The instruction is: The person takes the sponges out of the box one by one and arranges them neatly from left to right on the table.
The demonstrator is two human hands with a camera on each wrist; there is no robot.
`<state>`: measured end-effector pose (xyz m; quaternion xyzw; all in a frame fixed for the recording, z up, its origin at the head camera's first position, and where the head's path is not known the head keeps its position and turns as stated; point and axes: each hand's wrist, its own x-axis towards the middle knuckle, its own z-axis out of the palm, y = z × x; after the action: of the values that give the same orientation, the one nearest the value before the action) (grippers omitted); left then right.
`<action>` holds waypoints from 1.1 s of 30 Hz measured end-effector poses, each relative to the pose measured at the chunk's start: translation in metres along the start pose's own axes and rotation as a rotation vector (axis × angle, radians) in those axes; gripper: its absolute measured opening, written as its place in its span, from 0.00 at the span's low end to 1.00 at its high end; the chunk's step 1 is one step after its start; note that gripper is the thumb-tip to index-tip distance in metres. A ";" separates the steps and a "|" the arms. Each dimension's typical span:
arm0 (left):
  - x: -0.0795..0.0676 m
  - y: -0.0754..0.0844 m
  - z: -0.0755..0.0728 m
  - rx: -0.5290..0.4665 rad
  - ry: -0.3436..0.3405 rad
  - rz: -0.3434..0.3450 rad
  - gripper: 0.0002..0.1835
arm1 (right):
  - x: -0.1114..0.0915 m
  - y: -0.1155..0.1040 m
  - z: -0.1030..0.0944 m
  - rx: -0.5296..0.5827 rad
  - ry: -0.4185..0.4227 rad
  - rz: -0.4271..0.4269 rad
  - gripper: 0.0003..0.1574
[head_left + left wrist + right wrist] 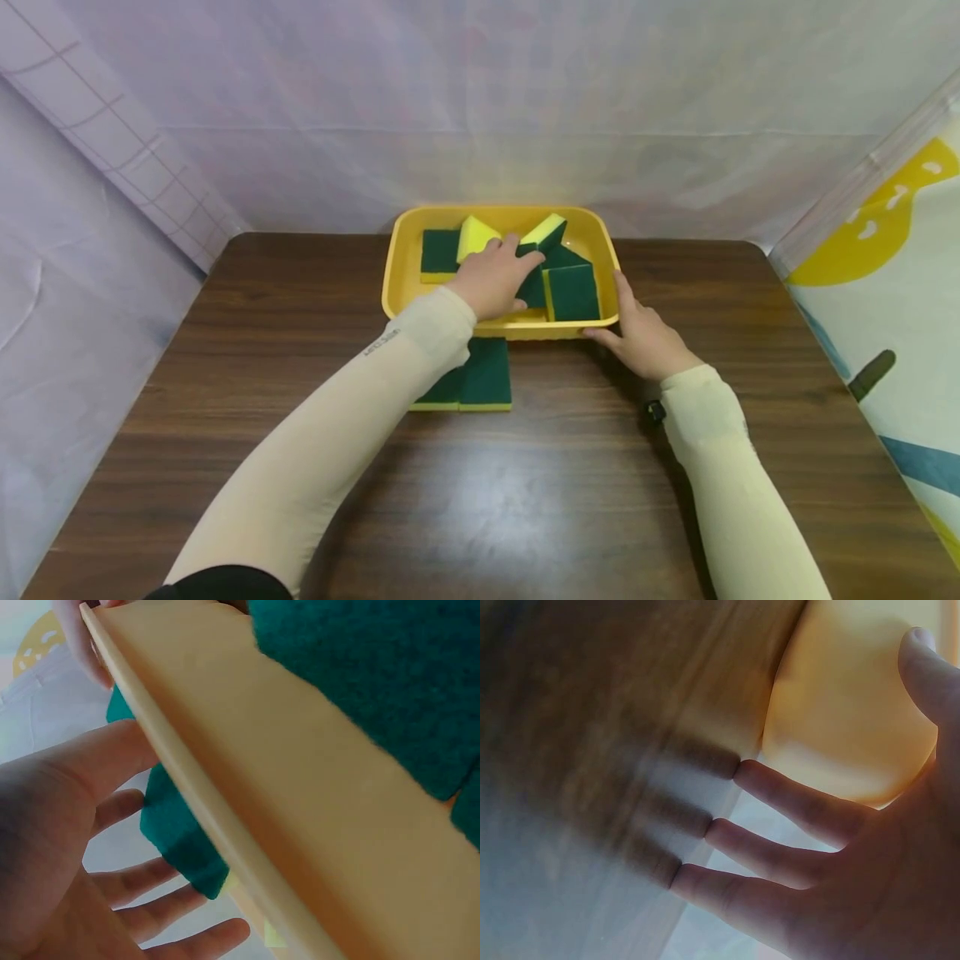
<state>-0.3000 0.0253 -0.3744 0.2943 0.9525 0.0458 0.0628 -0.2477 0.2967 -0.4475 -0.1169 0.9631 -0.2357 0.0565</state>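
Head view: left hand (491, 281), fingers loose, partly hides green sponges (533, 289); right hand (648, 340), fingers straight, touches the yellow basin (525, 330).

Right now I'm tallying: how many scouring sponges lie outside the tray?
2, on the table in front of the tray: left scouring sponge, partly behind the left sleeve, and right scouring sponge. More may be hidden.

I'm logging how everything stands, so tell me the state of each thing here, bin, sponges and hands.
Yellow bin: upright, open-topped, partly filled.
Sponges in the bin: jumbled, some green side up, others tilted.
Sponges on the table: flat, green side up, partly hidden by the left arm.
Left hand: reaching into the bin, fingers spread.
Right hand: at the bin's near right corner, fingers straight.
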 end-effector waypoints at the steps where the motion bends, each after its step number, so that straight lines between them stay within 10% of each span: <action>1: 0.000 0.000 0.001 0.001 0.000 0.000 0.43 | 0.000 0.000 0.000 -0.002 -0.002 0.001 0.70; 33: 0.010 -0.007 0.016 0.035 -0.007 -0.057 0.48 | 0.000 -0.001 0.001 -0.010 -0.010 0.018 0.70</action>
<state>-0.3095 0.0263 -0.3919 0.2681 0.9610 0.0261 0.0623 -0.2473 0.2951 -0.4483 -0.1099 0.9649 -0.2300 0.0631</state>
